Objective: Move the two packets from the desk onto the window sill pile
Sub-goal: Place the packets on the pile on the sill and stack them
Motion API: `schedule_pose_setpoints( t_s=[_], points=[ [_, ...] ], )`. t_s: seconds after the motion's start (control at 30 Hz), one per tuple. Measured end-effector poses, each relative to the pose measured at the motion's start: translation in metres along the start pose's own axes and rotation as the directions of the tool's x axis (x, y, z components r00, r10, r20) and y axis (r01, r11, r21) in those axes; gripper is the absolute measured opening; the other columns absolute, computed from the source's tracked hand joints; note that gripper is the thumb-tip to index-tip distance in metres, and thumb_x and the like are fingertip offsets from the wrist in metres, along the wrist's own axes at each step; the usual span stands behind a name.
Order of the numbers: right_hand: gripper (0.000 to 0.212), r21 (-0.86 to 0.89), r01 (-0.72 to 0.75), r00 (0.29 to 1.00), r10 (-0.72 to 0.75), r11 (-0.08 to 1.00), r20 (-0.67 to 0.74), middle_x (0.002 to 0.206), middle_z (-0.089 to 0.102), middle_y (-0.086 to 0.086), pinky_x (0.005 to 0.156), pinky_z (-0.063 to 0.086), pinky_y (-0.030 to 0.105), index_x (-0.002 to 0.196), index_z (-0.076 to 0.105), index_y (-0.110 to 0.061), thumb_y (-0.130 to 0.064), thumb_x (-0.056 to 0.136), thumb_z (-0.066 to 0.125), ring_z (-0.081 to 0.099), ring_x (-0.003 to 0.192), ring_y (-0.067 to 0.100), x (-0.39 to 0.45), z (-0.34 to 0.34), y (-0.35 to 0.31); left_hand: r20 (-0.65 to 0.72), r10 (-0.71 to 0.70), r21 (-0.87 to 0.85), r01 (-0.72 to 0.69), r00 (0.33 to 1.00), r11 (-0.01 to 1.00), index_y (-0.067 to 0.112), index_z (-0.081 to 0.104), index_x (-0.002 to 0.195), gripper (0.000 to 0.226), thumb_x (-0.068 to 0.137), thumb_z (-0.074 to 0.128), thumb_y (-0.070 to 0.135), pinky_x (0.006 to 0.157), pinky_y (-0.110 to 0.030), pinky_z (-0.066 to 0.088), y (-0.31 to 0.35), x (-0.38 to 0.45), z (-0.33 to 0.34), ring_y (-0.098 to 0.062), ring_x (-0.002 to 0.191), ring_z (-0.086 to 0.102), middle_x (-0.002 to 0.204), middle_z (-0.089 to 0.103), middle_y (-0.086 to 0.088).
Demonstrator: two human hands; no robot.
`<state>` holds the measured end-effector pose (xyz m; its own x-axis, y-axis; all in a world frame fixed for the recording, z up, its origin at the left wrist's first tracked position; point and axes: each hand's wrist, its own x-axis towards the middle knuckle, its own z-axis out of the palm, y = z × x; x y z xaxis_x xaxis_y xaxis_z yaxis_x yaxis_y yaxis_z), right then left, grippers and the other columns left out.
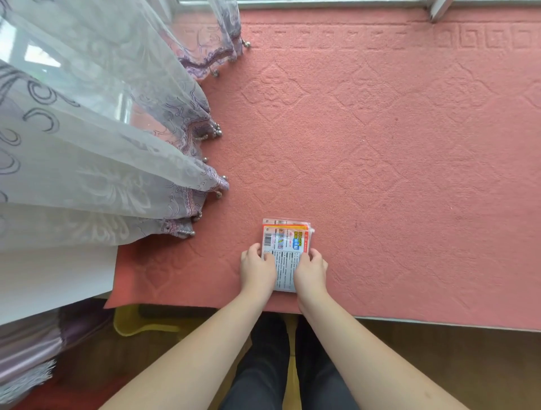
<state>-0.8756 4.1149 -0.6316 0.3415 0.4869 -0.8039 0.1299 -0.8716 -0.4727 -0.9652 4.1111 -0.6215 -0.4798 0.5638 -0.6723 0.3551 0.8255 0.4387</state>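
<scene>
A small pile of flat packets [286, 245] lies on the pink mat [380, 146] that covers the window sill, close to its near edge. The top packet is clear plastic with an orange border, a barcode and printed text. More packet edges show under it at the far end. My left hand [257, 267] grips the pile's left side and my right hand [311, 270] grips its right side, with fingers over the top packet's near half. The near end of the pile is partly hidden by my hands.
A sheer lilac curtain [102, 140] with beaded hem hangs over the left part of the sill. A white panel [52, 281] stands at the left below the curtain. The window frame [322, 3] runs along the far edge. My legs and the wooden floor [439, 365] lie below the sill.
</scene>
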Motion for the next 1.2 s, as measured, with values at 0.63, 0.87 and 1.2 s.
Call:
schedule_pose_setpoints(
  t_s=[0.63, 0.87, 1.2],
  points=[
    [0.050, -0.604, 0.665, 0.735, -0.531, 0.440, 0.422, 0.145, 0.048, 0.001, 0.117, 0.017, 0.040, 0.141, 0.046, -0.023, -0.009, 0.094, 0.038, 0.034, 0.138, 0.021, 0.033, -0.020, -0.060, 0.095, -0.478, -0.495, 0.458, 0.873, 0.739, 0.003, 0.064, 0.102, 0.028, 0.100, 0.039, 0.016, 0.068, -0.037, 0.059, -0.053, -0.035, 0.004, -0.023, 0.077, 0.067, 0.087, 0.068, -0.010],
    [0.044, -0.729, 0.662, 0.712, -0.452, 0.175, 0.537, 0.136, 0.048, 0.007, 0.110, 0.024, 0.041, 0.138, 0.049, -0.020, -0.016, 0.095, 0.039, 0.040, 0.129, 0.027, 0.048, -0.012, -0.055, 0.405, -0.424, -0.551, 0.586, 0.810, 0.594, -0.006, 0.050, 0.134, 0.039, 0.103, 0.037, 0.013, 0.078, -0.032, 0.058, -0.050, -0.049, 0.016, -0.029, 0.097, 0.069, 0.124, 0.066, -0.022],
    [0.046, -0.687, 0.668, 0.712, -0.514, 0.286, 0.478, 0.143, 0.046, 0.006, 0.112, 0.022, 0.041, 0.142, 0.043, -0.019, -0.016, 0.096, 0.040, 0.037, 0.134, 0.027, 0.047, -0.014, -0.046, 0.365, -0.413, -0.543, 0.551, 0.834, 0.634, -0.001, 0.054, 0.132, 0.037, 0.102, 0.037, 0.013, 0.078, -0.032, 0.058, -0.040, -0.042, 0.012, -0.027, 0.102, 0.069, 0.122, 0.068, -0.018]
  ],
)
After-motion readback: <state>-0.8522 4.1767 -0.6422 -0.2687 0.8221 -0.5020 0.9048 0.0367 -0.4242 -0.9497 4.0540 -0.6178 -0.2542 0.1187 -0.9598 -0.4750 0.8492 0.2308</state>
